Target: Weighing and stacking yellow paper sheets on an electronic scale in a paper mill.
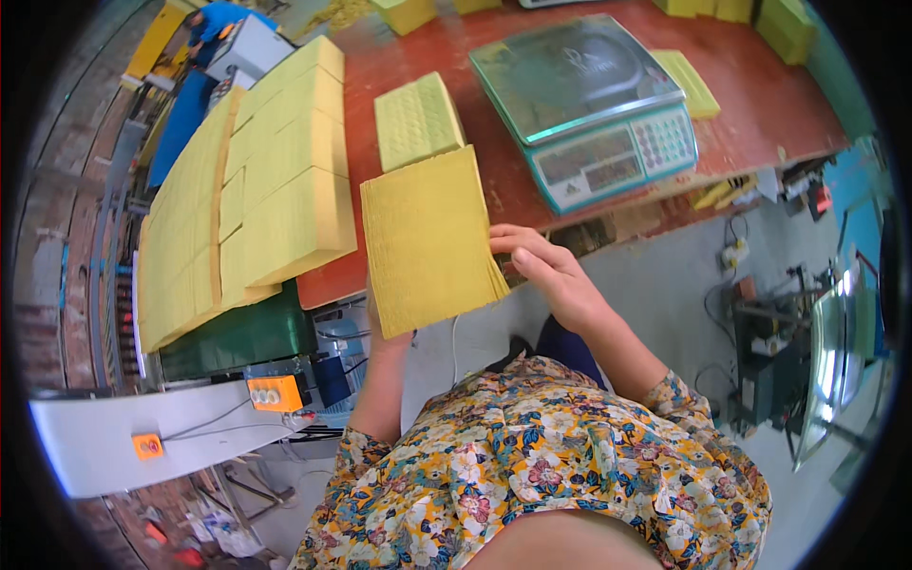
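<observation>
A thick stack of yellow paper sheets [427, 242] is held up in front of me, its edges slightly fanned at the lower right. My left hand [382, 318] is mostly hidden behind the stack's left side and supports it; its fingers do not show. At the right edge, my right hand [556, 275] has its fingertips against the sheets, with the thumb near the same edge. Just beyond lies another yellow paper bundle [418, 119] with a patterned top, flat on the red table [366, 90].
A digital scale [579, 76] with a glossy top and teal body stands at the table's right, a yellow bundle [686, 84] beside it. Large rows of yellow paper stacks [285, 161] fill the left. Orange control boxes [276, 393] sit below them. A person in blue [223, 19] is far left.
</observation>
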A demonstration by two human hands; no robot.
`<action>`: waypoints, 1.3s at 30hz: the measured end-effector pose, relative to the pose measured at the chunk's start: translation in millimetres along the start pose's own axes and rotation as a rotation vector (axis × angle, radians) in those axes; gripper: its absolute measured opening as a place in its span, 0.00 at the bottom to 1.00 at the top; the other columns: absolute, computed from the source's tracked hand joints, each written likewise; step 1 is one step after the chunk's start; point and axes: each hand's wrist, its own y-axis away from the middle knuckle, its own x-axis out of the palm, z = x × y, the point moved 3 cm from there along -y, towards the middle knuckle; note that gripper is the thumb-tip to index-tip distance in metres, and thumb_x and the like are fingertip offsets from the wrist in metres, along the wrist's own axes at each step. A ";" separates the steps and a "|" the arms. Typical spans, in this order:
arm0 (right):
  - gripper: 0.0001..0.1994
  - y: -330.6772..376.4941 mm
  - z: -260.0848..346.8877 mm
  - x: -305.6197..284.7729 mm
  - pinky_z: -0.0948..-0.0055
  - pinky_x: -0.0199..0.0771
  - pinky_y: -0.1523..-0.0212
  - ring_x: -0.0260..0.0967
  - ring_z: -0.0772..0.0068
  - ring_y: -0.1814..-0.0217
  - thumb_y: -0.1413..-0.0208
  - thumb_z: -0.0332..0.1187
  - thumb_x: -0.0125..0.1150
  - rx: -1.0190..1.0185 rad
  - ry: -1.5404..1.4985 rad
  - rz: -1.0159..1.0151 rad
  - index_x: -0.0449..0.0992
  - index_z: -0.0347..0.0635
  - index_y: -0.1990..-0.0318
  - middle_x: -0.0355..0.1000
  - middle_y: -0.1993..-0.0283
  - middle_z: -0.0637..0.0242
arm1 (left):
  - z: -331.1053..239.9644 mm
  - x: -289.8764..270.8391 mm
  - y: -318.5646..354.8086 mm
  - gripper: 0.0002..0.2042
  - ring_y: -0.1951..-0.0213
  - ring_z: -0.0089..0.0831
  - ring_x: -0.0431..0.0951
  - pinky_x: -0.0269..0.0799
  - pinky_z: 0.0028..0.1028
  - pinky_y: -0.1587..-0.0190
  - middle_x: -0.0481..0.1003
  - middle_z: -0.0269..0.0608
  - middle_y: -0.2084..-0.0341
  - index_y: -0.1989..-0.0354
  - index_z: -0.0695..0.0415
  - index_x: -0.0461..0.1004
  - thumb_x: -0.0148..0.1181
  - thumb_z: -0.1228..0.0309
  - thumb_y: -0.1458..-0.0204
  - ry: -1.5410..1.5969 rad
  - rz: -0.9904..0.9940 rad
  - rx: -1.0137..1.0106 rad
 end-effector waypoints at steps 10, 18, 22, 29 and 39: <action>0.16 -57.8 105.6 -127.0 0.73 0.67 0.44 0.65 0.75 0.42 0.39 0.24 0.52 -0.188 0.057 -0.043 0.69 0.43 0.44 0.55 0.30 0.62 | -95.3 125.3 -127.0 0.26 0.41 0.34 0.68 0.65 0.34 0.40 0.65 0.43 0.39 0.34 0.59 0.59 0.52 0.62 0.38 0.784 -0.173 -0.031; 0.16 -118.8 145.3 -240.4 0.71 0.61 0.38 0.57 0.72 0.32 0.39 0.27 0.50 -0.127 0.094 -0.051 0.67 0.41 0.43 0.61 0.33 0.62 | -147.3 204.9 -238.5 0.24 0.43 0.32 0.69 0.67 0.32 0.43 0.70 0.44 0.44 0.39 0.61 0.64 0.54 0.61 0.40 0.799 -0.144 -0.066; 0.17 -136.6 149.8 -259.5 0.69 0.59 0.37 0.59 0.72 0.33 0.40 0.27 0.50 -0.134 0.104 -0.043 0.68 0.41 0.43 0.61 0.34 0.62 | -157.8 216.8 -258.9 0.23 0.44 0.33 0.70 0.66 0.32 0.43 0.70 0.45 0.45 0.40 0.61 0.65 0.54 0.60 0.40 0.629 -0.240 0.095; 0.15 -148.3 182.8 -255.4 0.62 0.62 0.39 0.63 0.59 0.36 0.43 0.27 0.54 -0.452 0.676 -0.145 0.73 0.45 0.48 0.67 0.39 0.55 | -151.4 212.4 -269.0 0.22 0.47 0.36 0.72 0.67 0.33 0.42 0.71 0.46 0.47 0.41 0.60 0.65 0.45 0.57 0.37 1.003 -0.183 -0.268; 0.12 -172.6 162.2 -185.5 0.55 0.63 0.43 0.63 0.50 0.37 0.45 0.30 0.57 -0.467 1.249 -0.151 0.77 0.48 0.53 0.70 0.43 0.55 | -121.7 212.4 -260.9 0.25 0.46 0.34 0.72 0.67 0.32 0.43 0.71 0.44 0.46 0.41 0.61 0.64 0.37 0.53 0.35 1.520 -0.334 -0.716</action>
